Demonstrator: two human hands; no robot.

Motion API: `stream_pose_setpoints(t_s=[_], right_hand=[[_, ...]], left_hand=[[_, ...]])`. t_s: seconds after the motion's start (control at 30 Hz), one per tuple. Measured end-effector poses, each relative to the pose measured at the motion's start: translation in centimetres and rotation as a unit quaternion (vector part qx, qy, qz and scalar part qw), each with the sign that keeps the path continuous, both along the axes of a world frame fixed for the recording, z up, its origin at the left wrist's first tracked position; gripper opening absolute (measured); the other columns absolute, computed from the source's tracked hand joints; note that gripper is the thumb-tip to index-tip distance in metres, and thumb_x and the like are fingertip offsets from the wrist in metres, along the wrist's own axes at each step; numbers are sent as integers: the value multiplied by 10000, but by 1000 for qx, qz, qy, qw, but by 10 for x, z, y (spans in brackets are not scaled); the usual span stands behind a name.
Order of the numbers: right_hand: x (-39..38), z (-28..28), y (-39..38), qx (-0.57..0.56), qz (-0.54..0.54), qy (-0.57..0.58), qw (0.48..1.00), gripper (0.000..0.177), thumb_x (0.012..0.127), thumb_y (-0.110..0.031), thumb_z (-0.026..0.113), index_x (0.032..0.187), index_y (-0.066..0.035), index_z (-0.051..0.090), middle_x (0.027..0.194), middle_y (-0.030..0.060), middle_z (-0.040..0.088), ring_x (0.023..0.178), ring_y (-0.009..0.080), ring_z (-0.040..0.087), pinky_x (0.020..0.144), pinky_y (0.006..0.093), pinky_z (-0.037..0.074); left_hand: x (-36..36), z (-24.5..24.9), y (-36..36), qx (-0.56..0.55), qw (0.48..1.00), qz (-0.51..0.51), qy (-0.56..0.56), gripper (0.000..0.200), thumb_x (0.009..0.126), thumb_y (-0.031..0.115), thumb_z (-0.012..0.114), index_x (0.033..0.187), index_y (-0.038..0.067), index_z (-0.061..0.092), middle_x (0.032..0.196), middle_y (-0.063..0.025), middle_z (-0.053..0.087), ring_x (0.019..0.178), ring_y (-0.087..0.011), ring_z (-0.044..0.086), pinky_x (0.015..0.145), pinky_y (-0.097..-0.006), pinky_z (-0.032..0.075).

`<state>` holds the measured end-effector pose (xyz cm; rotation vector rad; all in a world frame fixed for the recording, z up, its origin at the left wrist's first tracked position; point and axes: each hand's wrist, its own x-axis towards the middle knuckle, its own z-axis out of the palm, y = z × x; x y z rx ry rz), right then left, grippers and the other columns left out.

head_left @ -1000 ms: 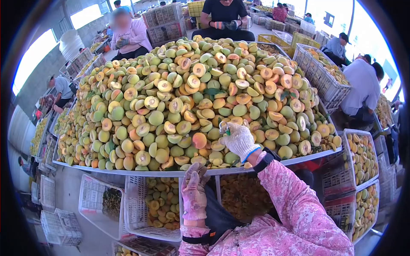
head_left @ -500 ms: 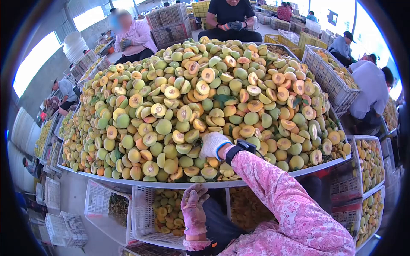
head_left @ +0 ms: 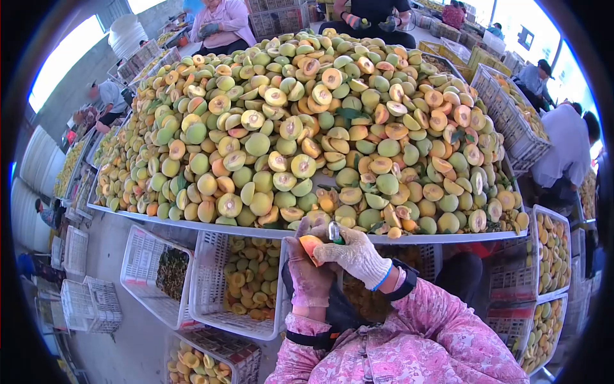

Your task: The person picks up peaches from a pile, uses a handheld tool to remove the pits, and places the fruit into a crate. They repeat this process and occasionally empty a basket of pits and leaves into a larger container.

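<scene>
My left hand [head_left: 309, 274], in a stained pinkish glove, is closed around a reddish-orange peach piece [head_left: 311, 248] just in front of the table edge. Meeting it from the right is my right hand [head_left: 359, 258] in a white knit glove, its fingers touching the peach. A small tool [head_left: 334, 233] with a shiny metal looped end and a green part juts up from the right hand's grip. Beyond both hands rises a large heap of halved and whole peaches [head_left: 259, 144] on a metal-edged table [head_left: 192, 225].
Below the table stand a white crate [head_left: 206, 281] of peach halves, another crate [head_left: 142, 256] with dark scraps, and a third [head_left: 246, 352] at the bottom. Stacked crates [head_left: 534, 291] of fruit flank the right. Co-workers sit across the heap [head_left: 220, 25] and at the right [head_left: 566, 144].
My right hand has left the heap and come back to my left hand. The left hand has risen and now holds a peach piece. The view has tilted down.
</scene>
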<state>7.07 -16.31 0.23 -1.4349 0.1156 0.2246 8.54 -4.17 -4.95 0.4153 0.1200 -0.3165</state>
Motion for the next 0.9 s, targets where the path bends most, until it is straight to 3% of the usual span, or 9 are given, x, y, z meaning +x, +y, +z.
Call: stream_pose_setpoints(t_s=[0.07,0.13,0.27,0.33,0.5,0.67,0.7,0.8,0.9], right_hand=[[-9,-12,-5,-192,-35,-123,973,431,840,-470,691,1066,-105,659,794,84,668,688,239,657,622,372,504],[-14,-1,-21,-396,-5,-131,909,512,802,-563,675,994,-90,630,837,163,680,812,374,666,683,461,504],[-26,23,-44,-548,96,-53,829,535,773,-491,705,1014,-32,573,832,214,673,815,400,672,691,485,527],[-34,45,-46,-601,151,-6,785,526,737,-446,729,1081,-67,612,913,206,675,876,385,661,747,476,526],[-58,29,-56,-560,151,-121,805,490,721,-388,731,1069,-58,636,960,185,671,899,379,652,788,453,522],[-77,13,-49,-503,108,-113,850,503,802,-422,700,1147,-66,620,1008,189,675,961,385,640,827,439,514],[-80,9,-46,-478,86,-131,864,508,828,-453,684,1170,-87,591,923,204,676,922,396,654,759,469,515],[-81,-2,-37,-378,9,-109,919,528,841,-446,693,1205,-79,584,916,201,680,892,389,663,740,438,520],[-87,20,-24,-197,31,84,976,537,864,-437,688,1248,-78,578,943,194,691,869,371,669,748,393,522]], left_hand=[[-9,-4,3,-19,999,18,22,591,948,516,526,1344,79,487,1212,-159,589,1059,-300,594,875,-476,517],[-14,-22,12,-28,999,4,-23,568,953,470,547,1347,65,484,1224,-170,584,1079,-327,589,900,-488,513],[-30,-23,18,46,997,-7,-55,500,942,275,607,1361,39,473,1262,-183,567,1173,-350,550,996,-514,469],[-35,-19,13,9,1000,-6,-4,491,931,223,617,1358,31,471,1275,-182,555,1169,-361,549,976,-514,485],[-36,-16,10,-3,996,13,84,483,923,180,624,1351,15,471,1300,-188,536,1163,-374,545,996,-545,473],[-44,-16,11,14,999,-20,-29,544,856,108,677,1343,-22,472,1321,-202,528,1223,-371,522,1044,-525,442],[-47,-11,10,6,998,-33,-49,561,841,94,686,1344,-28,469,1325,-205,526,1232,-370,520,1052,-515,437],[-50,4,12,-24,993,-60,-95,621,797,65,711,1359,-25,464,1338,-205,522,1245,-367,521,1070,-478,429],[-55,2,13,64,991,-27,-116,625,877,151,675,1422,11,403,1353,-169,518,1246,-332,521,1074,-444,424]])
